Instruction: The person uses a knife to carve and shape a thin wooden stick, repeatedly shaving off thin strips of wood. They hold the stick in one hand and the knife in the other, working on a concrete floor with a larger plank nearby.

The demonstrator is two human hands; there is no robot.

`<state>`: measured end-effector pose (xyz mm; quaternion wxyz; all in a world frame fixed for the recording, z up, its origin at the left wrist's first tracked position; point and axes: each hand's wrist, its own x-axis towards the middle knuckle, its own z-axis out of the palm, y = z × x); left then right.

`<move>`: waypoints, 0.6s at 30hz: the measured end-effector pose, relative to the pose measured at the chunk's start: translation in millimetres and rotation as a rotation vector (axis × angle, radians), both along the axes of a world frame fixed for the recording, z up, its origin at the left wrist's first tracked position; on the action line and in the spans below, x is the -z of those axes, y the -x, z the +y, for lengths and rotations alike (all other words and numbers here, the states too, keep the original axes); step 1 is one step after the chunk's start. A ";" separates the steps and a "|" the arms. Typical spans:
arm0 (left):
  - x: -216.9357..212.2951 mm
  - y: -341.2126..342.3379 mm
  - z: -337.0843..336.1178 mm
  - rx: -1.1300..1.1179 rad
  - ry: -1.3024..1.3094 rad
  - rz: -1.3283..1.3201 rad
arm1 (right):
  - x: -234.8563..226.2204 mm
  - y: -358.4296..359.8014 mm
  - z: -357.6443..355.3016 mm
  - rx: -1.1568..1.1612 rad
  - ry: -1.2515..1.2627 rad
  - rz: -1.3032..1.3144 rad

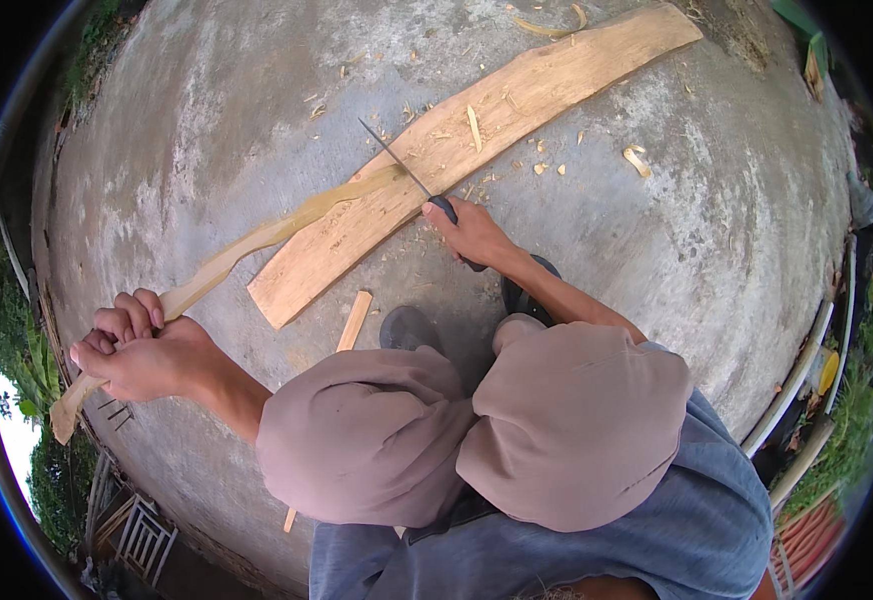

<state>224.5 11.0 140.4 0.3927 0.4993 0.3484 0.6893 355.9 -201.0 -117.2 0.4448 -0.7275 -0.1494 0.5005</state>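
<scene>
My left hand [147,350] is closed round the near end of a long, wavy wooden strip [277,228]. The strip slants up to the right, and its far end lies over a wide wooden plank [327,258] on the ground. In my right hand [472,235] is the black handle of a knife [397,158]. Its thin blade points up and left, crossing the strip near its far end above the plank. Whether the edge touches the wood I cannot tell.
Wood shavings [475,128] lie on the plank and around it on the concrete floor [717,220]. A narrow wooden stick [354,320] rests beside my shoe [412,328]. A curled peel [637,160] is to the right. Pale pipes [802,390] and plants border the right side.
</scene>
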 end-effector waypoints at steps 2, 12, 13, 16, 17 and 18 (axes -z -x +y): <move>-3.5 -0.6 2.5 0.003 -0.005 -0.010 | -3.8 20.3 2.8 -0.030 -0.095 -0.224; 4.0 25.2 23.2 0.345 0.016 -0.026 | 28.5 26.9 0.9 0.168 -0.090 0.104; 4.6 28.4 24.1 0.356 0.019 -0.015 | 21.6 30.0 2.7 0.183 -0.108 0.110; 2.2 29.7 21.3 0.377 0.015 0.003 | -6.3 41.2 7.4 0.164 -0.207 0.001; 1.5 27.9 19.0 0.372 0.005 -0.004 | -17.6 43.4 7.7 0.112 -0.267 -0.121; 0.2 25.2 15.5 0.367 -0.005 -0.012 | -23.8 46.6 8.5 0.058 -0.325 -0.242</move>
